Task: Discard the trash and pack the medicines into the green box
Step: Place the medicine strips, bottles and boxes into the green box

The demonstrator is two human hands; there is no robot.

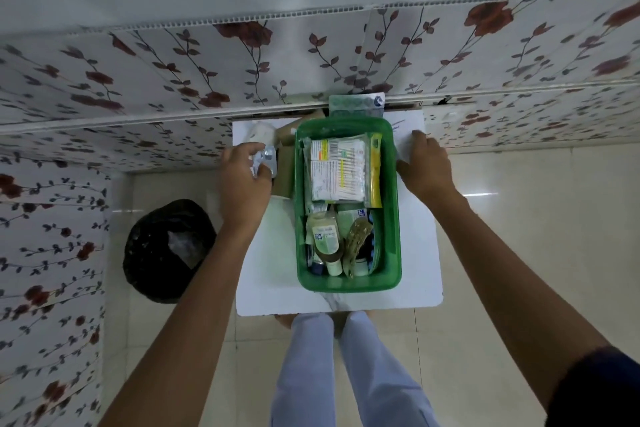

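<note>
Nearest, I see my legs [332, 367] under the near edge of the white desk [270, 274]. On the floor to its left stands a black-lined bin [162, 250] with something pale inside. The green box [348, 284] sits on the desk, holding bottles [325, 236] at its near end and flat packets [337, 170] farther in. My left hand [244, 173] is closed around a crumpled silver blister strip [265, 161] left of the box. My right hand [427, 166] lies open, flat on the desk to its right. Beyond is a flowered wall [173, 73].
</note>
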